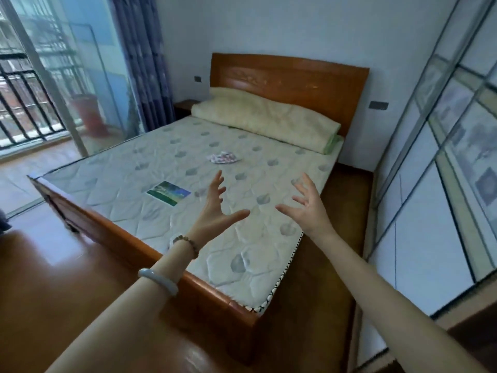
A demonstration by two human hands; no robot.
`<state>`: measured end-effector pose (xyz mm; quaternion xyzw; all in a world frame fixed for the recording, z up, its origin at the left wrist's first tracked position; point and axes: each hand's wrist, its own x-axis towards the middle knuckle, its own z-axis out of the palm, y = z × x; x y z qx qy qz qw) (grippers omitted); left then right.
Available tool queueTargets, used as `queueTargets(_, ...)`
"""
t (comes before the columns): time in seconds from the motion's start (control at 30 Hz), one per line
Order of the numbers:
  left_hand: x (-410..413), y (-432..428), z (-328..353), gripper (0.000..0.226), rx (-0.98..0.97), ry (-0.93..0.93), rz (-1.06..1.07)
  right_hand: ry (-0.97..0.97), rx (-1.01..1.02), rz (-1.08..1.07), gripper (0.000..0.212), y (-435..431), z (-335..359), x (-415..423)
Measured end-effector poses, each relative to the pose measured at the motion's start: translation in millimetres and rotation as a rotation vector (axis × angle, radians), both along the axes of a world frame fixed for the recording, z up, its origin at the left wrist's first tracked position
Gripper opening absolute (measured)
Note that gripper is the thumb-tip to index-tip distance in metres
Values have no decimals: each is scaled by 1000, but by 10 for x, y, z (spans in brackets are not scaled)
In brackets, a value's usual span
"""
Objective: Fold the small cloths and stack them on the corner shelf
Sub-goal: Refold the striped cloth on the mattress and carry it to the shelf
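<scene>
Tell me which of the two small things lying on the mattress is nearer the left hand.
The green-and-blue flat rectangle, just left of the left hand. The crumpled patterned cloth lies farther up the mattress, toward the pillow.

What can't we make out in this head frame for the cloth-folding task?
- Corner shelf: not in the head view, outside the frame.
- Patterned cloth on the mattress: small and blurred; folded or crumpled unclear.
- Other cloths: none visible.
- Green card: print too blurred to read.
- Left hand and right hand: open, empty.
</scene>
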<state>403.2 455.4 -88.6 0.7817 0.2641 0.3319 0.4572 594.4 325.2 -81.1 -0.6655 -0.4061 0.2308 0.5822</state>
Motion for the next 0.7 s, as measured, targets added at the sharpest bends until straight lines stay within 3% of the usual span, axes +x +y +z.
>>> queueTargets(0.27, 1263, 795, 208, 111, 1, -42, 64, -31, 18, 43, 98, 749, 234, 1416)
queueTargets(0.7, 3161, 2324, 75, 104, -46, -78, 173, 27, 6, 89, 90, 2361, 48, 3391)
